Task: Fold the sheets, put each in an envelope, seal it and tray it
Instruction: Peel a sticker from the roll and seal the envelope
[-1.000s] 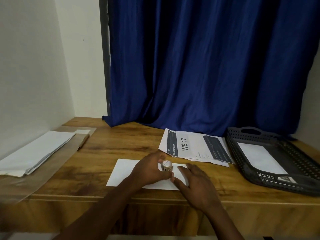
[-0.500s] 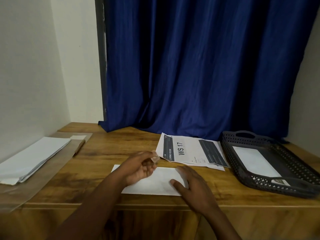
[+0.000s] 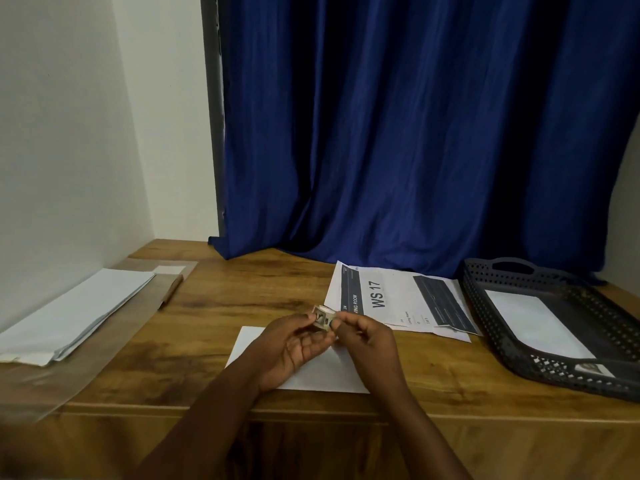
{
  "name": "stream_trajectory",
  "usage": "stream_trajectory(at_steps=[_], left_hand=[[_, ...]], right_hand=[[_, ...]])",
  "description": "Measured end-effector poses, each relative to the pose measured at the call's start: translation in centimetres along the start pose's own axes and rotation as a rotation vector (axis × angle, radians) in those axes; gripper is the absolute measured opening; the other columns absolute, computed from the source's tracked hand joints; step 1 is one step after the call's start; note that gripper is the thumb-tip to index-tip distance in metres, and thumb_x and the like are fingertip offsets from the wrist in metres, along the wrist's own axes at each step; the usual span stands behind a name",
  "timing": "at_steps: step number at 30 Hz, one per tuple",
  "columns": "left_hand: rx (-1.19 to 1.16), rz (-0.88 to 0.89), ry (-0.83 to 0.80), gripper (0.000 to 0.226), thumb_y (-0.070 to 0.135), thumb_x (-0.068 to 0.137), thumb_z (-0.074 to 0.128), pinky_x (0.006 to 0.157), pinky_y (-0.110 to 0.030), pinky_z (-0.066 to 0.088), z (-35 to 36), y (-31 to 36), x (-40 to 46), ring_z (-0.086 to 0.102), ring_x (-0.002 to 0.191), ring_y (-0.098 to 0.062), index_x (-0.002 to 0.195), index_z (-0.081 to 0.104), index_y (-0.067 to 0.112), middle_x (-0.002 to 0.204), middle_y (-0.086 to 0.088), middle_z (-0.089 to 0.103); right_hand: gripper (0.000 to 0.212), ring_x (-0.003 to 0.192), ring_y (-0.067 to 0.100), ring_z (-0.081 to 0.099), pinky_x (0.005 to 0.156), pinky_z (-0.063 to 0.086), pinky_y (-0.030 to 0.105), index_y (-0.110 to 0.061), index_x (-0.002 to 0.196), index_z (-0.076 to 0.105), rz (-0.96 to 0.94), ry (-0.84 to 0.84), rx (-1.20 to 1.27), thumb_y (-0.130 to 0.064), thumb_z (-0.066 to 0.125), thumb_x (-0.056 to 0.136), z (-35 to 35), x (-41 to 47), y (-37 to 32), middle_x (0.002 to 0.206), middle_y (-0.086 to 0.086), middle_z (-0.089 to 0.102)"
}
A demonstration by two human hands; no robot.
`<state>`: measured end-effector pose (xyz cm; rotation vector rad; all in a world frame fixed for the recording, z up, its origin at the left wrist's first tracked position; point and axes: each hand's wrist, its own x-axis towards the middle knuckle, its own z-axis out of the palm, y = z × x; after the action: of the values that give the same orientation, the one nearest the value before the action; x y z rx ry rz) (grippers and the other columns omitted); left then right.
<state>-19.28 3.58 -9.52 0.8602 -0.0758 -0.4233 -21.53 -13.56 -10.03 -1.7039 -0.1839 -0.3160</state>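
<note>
Both hands are raised just above the white envelope [image 3: 304,372], which lies flat at the near edge of the wooden desk [image 3: 214,327]. The left hand [image 3: 294,348] cups a small tape roll [image 3: 323,317] in curled fingers, and the right hand [image 3: 367,341] pinches at the roll's side. Printed sheets [image 3: 391,299] lie beyond the hands; the black tray [image 3: 519,355], far right, holds another envelope [image 3: 533,323].

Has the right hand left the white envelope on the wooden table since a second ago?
Yes. The right hand has lifted off the white envelope, toward the printed sheets, pinching the small tape roll with the left hand.
</note>
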Motion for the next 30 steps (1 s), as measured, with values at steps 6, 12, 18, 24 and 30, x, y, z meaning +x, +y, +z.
stream_trajectory(at_steps=[6,12,18,24,30], left_hand=[[0.094,0.012,-0.064,0.04,0.007,0.092,0.059,0.097,-0.04,0.057,0.2,-0.1,-0.4,0.069,0.108,-0.032,0.13,0.057,-0.005,0.129,-0.03,0.063],[0.127,0.007,-0.059,0.036,0.008,0.09,0.061,0.092,-0.042,0.058,0.1,-0.4,-0.5,0.071,0.096,-0.028,0.125,0.063,0.001,0.117,-0.025,0.068],[0.154,0.015,-0.064,0.039,0.007,0.09,0.062,0.095,-0.043,0.056,-0.3,-0.5,-0.3,0.067,0.1,-0.03,0.129,0.061,-0.001,0.121,-0.026,0.066],[0.144,0.056,0.011,0.045,0.011,0.085,0.063,0.09,-0.043,0.059,-0.1,-0.5,0.0,0.068,0.094,-0.027,0.127,0.059,-0.003,0.116,-0.026,0.065],[0.067,0.097,0.086,0.043,0.013,0.084,0.067,0.093,-0.047,0.057,-0.3,-0.5,0.3,0.067,0.096,-0.03,0.125,0.06,-0.002,0.111,-0.022,0.067]], right_hand=[[0.026,0.089,0.01,0.075,0.073,0.058,0.022,-0.024,0.112,0.07,0.04,0.002,0.148,-0.01,0.072,0.091,0.4,-0.1,0.8,0.097,-0.002,0.079],[0.011,0.076,0.008,0.073,0.066,0.055,0.019,-0.007,0.098,0.077,0.015,0.042,0.184,-0.003,0.071,0.09,-0.3,-0.4,1.1,0.089,0.002,0.08],[0.006,0.07,0.01,0.07,0.064,0.054,0.018,-0.008,0.09,0.076,-0.009,0.061,0.154,-0.007,0.07,0.091,-0.4,-0.5,1.3,0.083,0.005,0.078],[0.009,0.07,0.006,0.069,0.064,0.053,0.017,-0.013,0.087,0.076,-0.03,0.082,0.138,-0.008,0.071,0.091,-0.4,-0.8,1.1,0.079,-0.002,0.077],[0.005,0.066,0.015,0.07,0.061,0.055,0.021,-0.008,0.092,0.073,0.011,0.191,0.248,-0.008,0.069,0.093,-0.7,-0.7,1.0,0.078,0.008,0.076]])
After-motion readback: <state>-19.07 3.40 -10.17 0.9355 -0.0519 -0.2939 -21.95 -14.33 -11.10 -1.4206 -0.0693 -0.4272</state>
